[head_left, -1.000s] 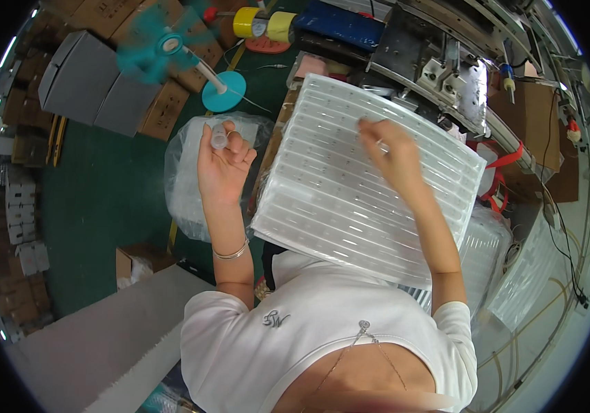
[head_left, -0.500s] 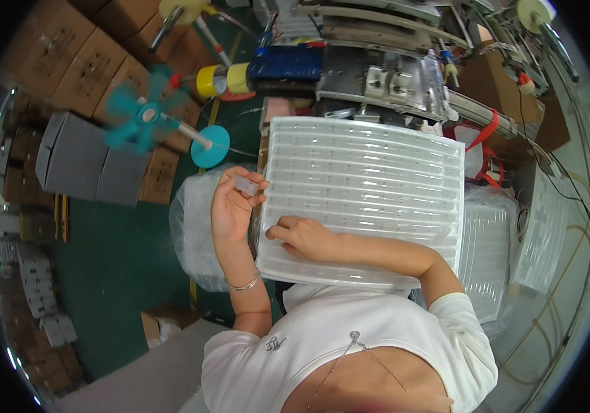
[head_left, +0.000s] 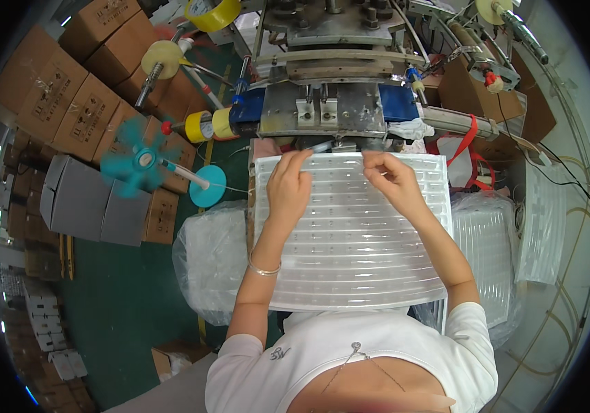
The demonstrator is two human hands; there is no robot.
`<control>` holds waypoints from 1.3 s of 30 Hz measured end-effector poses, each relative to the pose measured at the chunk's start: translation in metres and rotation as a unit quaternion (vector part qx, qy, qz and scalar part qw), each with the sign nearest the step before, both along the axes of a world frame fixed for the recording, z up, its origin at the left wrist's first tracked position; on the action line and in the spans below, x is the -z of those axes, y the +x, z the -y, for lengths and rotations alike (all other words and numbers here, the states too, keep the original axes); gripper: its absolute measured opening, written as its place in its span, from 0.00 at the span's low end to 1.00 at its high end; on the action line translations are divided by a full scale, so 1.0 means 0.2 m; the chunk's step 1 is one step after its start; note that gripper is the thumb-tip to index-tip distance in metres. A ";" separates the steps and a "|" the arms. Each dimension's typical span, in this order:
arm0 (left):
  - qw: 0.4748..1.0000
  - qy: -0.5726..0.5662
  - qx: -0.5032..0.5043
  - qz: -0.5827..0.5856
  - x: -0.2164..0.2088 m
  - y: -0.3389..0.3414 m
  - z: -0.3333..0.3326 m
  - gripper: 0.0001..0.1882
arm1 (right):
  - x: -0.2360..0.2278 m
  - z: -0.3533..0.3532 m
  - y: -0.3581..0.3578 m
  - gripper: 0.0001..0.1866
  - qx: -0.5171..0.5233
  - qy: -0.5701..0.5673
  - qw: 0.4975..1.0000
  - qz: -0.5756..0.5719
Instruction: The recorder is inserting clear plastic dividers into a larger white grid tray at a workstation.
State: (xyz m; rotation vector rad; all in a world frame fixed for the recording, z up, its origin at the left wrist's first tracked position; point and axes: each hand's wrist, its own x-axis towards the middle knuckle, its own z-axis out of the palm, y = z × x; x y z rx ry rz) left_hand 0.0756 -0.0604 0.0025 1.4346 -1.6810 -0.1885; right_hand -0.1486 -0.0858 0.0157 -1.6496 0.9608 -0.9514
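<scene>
Spread in front of me lies a white, ribbed plastic tray (head_left: 357, 241) with rows of small clear pieces along its channels. My left hand (head_left: 289, 189) is over its far left part, fingers closed on a small clear plastic piece (head_left: 322, 146) that sticks out past the tray's far edge. At the far right part of the tray, my right hand (head_left: 398, 184) has its fingers curled together in a pinch; blur hides what is at their tips. Just beyond both hands is the metal machine bed (head_left: 281, 113) with two small clamp blocks (head_left: 316, 111).
Tape rolls (head_left: 202, 127) on a rod and a turquoise fan (head_left: 133, 162) stand to the left, before stacked cartons (head_left: 54, 100). A plastic-wrapped bundle (head_left: 209, 255) flanks the tray on the left; more ribbed trays (head_left: 484, 255) lie at right. Red straps (head_left: 470, 141) hang beyond them.
Both hands have moved from the tray's left edge to its far edge, my right hand swinging away to the right. The clear piece went along in my left hand. My view has shifted too.
</scene>
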 end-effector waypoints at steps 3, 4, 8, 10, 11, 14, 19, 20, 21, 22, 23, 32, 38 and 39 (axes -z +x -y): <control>0.994 -0.063 -0.026 0.081 -0.08 -0.11 0.20 0.16 | -0.06 0.03 -0.05 0.11 0.048 -0.064 0.997 -0.003; 0.994 -0.068 -0.026 0.078 -0.11 -0.14 0.28 0.16 | -0.07 0.04 -0.06 0.12 0.056 -0.094 0.994 -0.017; 0.979 -0.045 -0.061 0.191 -0.23 -0.23 0.58 0.16 | -0.12 0.15 -0.06 0.14 0.095 -0.152 0.982 -0.058; 0.965 -0.011 -0.049 0.257 -0.23 -0.26 0.65 0.15 | -0.10 0.24 -0.03 0.14 0.151 -0.198 0.967 -0.059; 0.965 -0.014 -0.049 0.256 -0.23 -0.25 0.66 0.15 | -0.11 0.29 0.00 0.14 0.151 -0.201 0.966 -0.060; 0.982 -0.128 0.047 0.132 -0.26 -0.26 0.53 0.12 | -0.12 0.41 0.05 0.12 0.215 -0.390 0.887 -0.123; 0.995 -0.043 0.048 -0.071 -0.26 -0.09 0.06 0.13 | -0.12 0.56 0.15 0.09 0.202 -0.412 0.847 -0.269; 0.995 -0.032 0.036 -0.086 -0.25 -0.03 -0.01 0.14 | -0.11 0.59 0.16 0.09 0.220 -0.412 0.838 -0.282; 0.995 -0.023 0.027 -0.089 -0.22 0.05 -0.05 0.14 | -0.09 0.63 0.16 0.09 0.235 -0.411 0.830 -0.296; 0.990 0.006 0.023 -0.137 -0.17 0.12 -0.09 0.14 | -0.08 0.66 0.15 0.09 0.239 -0.415 0.832 -0.280; 0.982 0.035 0.011 -0.184 -0.14 0.19 -0.16 0.14 | -0.07 0.66 0.15 0.09 0.238 -0.419 0.837 -0.260; 0.985 0.134 -0.097 0.044 0.04 0.33 -0.69 0.15 | 0.08 0.33 0.17 0.23 0.234 -0.377 0.893 -0.081; 0.928 0.244 0.017 0.281 0.20 0.36 -0.80 0.13 | 0.21 -0.36 0.40 0.20 -0.196 -0.285 0.926 -0.153; 0.934 0.236 0.021 0.266 0.19 0.35 -0.80 0.11 | 0.25 -0.43 0.41 0.19 -0.229 -0.310 0.905 -0.180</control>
